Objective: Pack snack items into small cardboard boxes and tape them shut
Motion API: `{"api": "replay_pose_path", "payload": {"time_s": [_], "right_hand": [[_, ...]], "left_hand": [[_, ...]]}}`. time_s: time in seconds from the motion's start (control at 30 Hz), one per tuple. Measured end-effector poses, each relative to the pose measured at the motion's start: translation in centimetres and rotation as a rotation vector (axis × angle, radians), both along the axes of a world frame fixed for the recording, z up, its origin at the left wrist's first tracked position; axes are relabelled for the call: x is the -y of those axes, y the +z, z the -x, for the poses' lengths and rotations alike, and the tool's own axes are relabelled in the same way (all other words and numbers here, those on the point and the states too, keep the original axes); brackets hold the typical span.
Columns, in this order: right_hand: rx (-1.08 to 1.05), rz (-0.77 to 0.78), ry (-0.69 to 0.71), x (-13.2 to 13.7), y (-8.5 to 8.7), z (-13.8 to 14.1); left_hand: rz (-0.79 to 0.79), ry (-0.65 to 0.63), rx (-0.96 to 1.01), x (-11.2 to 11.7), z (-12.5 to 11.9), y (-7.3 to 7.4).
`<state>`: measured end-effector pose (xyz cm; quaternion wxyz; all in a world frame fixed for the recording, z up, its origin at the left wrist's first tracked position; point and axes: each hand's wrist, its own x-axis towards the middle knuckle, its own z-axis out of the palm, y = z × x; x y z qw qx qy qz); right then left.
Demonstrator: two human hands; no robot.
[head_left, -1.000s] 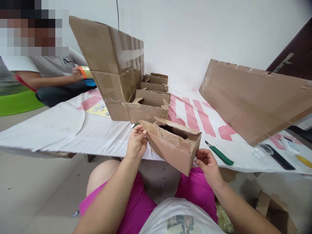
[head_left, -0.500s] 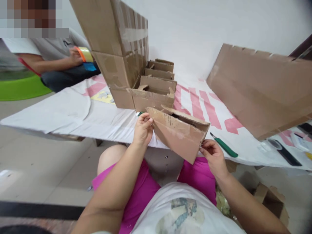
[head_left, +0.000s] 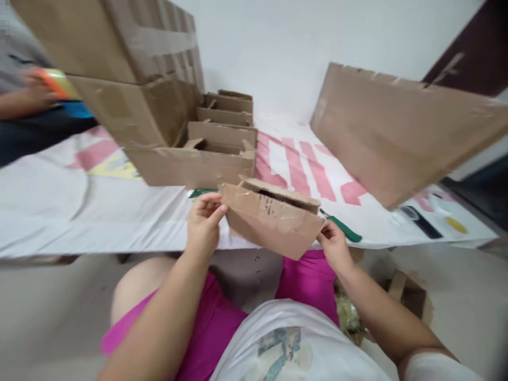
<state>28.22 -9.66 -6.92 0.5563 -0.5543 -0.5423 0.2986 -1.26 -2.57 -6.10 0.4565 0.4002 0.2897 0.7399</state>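
Observation:
Between my hands, over the near edge of the table, I hold a folded piece of cardboard [head_left: 273, 225] with a narrow slot along its top. My left hand [head_left: 205, 222] pinches its left end between thumb and fingers. At the opposite end, my right hand [head_left: 334, 244] grips the lower right corner. A green-handled cutter [head_left: 344, 229] lies on the cloth just beyond my right hand. Something green [head_left: 200, 193], partly hidden, lies by my left fingertips. Directly behind the piece stands a row of open cardboard trays [head_left: 198, 165].
Tall stacked boxes [head_left: 113, 106] rise at the left. A large cardboard sheet [head_left: 392, 132] leans at the right, near a black-handled tool [head_left: 421, 221]. White cloth [head_left: 159, 217] covers the table. A co-worker's hand [head_left: 39, 90] holds a tape roll [head_left: 65, 84] at far left. An open box [head_left: 408, 296] sits on the floor.
The view has swung right, so the stacked boxes and the co-worker sit farther left. Both hands still hold the cardboard piece, which is a little more level.

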Motion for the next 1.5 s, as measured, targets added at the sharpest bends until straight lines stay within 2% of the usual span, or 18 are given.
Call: {"api": "replay_pose_path", "payload": {"time_s": [0.07, 0.13, 0.3, 0.43, 0.57, 0.7, 0.83, 0.97, 1.03, 1.13, 1.3, 1.5], "right_hand": [[0.039, 0.006, -0.089, -0.9, -0.1, -2.0], [0.075, 0.016, -0.199, -1.7, 0.0, -5.3], [0.159, 0.167, -0.554, -2.6, 0.4, -16.3], [0.271, 0.386, -0.791, -1.1, -0.2, -23.6], [0.406, 0.591, -0.867, 0.9, -2.0, -27.2], [0.577, 0.655, -0.861, 1.5, -3.3, -28.1], [0.807, 0.545, -0.827, 0.7, -3.2, -27.3], [0.983, 0.481, -0.564, -1.9, -3.3, -25.6], [1.031, 0.519, -0.43, -3.9, -3.6, -25.1], [1.063, 0.632, -0.337, -7.2, -4.1, -24.9], [1.07, 0.768, -0.376, -11.4, -4.4, -24.7], [1.061, 0.782, -0.449, -12.6, -5.0, -24.2]], "left_hand": [[-0.033, 0.073, -0.11, 0.0, -0.2, -0.3], [-0.067, 0.115, -0.166, 0.0, -0.3, -0.5], [-0.048, 0.134, -0.199, 0.1, -0.5, -0.5], [-0.046, 0.155, -0.217, 0.0, -0.6, -0.6], [-0.041, 0.158, -0.208, 0.0, -0.9, -0.7], [-0.032, 0.167, -0.205, 0.2, -1.2, -0.4], [-0.014, 0.17, -0.209, 0.2, -1.3, -0.2], [-0.005, 0.165, -0.21, 0.2, -1.0, -0.4], [0.007, 0.16, -0.208, 0.1, -0.9, -0.5], [0.023, 0.147, -0.201, 0.1, -0.7, -0.7], [0.05, 0.162, -0.212, 0.2, -0.6, -0.6], [0.051, 0.151, -0.172, 0.3, -0.6, -0.2]]}}
